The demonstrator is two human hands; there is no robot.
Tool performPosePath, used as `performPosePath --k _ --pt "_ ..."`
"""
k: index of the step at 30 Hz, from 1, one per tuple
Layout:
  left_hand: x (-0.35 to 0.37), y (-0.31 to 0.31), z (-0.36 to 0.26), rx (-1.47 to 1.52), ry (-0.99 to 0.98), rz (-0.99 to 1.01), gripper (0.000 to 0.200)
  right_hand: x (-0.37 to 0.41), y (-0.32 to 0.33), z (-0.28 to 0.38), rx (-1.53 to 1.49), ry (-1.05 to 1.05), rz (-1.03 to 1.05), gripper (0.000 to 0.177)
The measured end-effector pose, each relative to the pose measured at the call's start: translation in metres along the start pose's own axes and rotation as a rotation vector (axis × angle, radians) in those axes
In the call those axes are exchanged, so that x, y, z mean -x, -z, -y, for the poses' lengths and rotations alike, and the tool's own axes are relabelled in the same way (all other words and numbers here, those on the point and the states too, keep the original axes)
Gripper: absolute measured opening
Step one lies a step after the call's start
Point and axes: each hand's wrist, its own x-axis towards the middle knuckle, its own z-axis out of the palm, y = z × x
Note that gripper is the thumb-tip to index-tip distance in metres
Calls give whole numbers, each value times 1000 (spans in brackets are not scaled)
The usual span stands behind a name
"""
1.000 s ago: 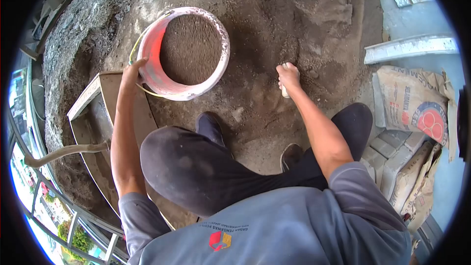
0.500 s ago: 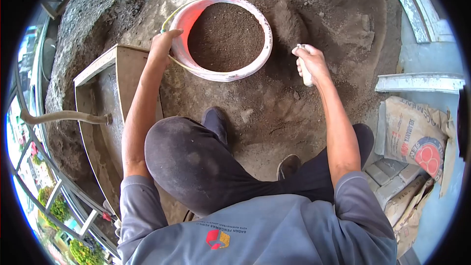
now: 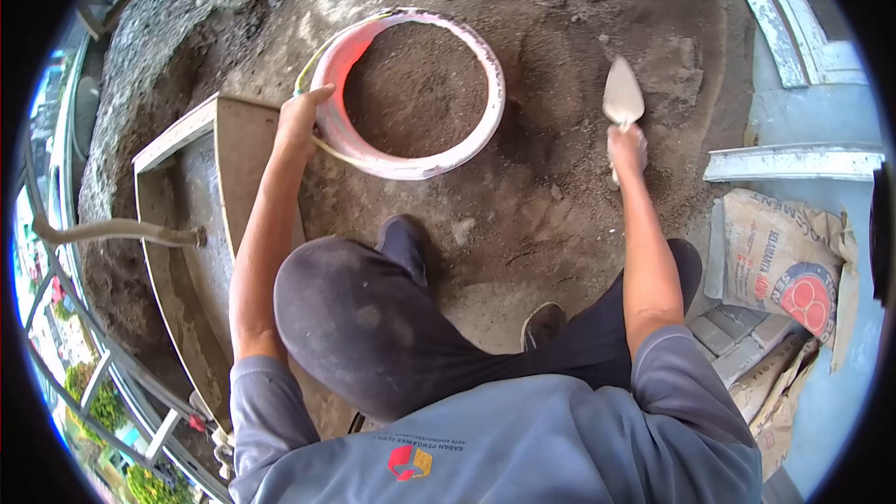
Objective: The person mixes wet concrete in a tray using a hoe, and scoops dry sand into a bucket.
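Observation:
A pinkish-white bucket (image 3: 407, 168) filled with dark sand (image 3: 415, 89) stands ahead of me. My left hand (image 3: 302, 119) is closed on its left rim, thumb over the edge, beside the thin wire handle (image 3: 322, 53). To the right of the bucket, my right hand (image 3: 627, 149) is wrapped around the grip of a trowel (image 3: 623, 93). The pale, pointed blade faces away from me over loose sand (image 3: 569, 131), with no heap on it.
A wooden-sided trough (image 3: 220, 154) with a pipe (image 3: 121, 231) over it lies to my left. Right of my knee are a cement bag (image 3: 779, 257) and several grey blocks (image 3: 733, 334). A white metal frame (image 3: 793, 164) borders the sand on the right.
My right hand has moved right and slightly down, away from the bucket, and the trowel blade now shows plainly. My left hand stays on the rim; the whole view has shifted slightly.

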Motion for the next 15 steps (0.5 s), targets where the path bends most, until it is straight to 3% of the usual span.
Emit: performPosePath --k 1,2,4,7,9,15 --pt "-2 -2 1 51 -2 -16 30 -4 -10 -9 -53 -201 140 46" --pt "-2 -4 0 36 -12 5 29 -20 -61 -37 29 31 -127 35" --pt "-3 -6 -7 20 -49 29 31 -19 -70 18 -611 -166 168 22" --pt "10 -24 -30 27 -57 2 36 -38 -74 68 -648 -127 244 18" --pt "10 -31 -36 52 -84 28 41 -50 -70 68 -793 -164 401 16" --pt "-6 -40 -44 124 -73 56 43 -30 -39 63 -878 -122 457 14"
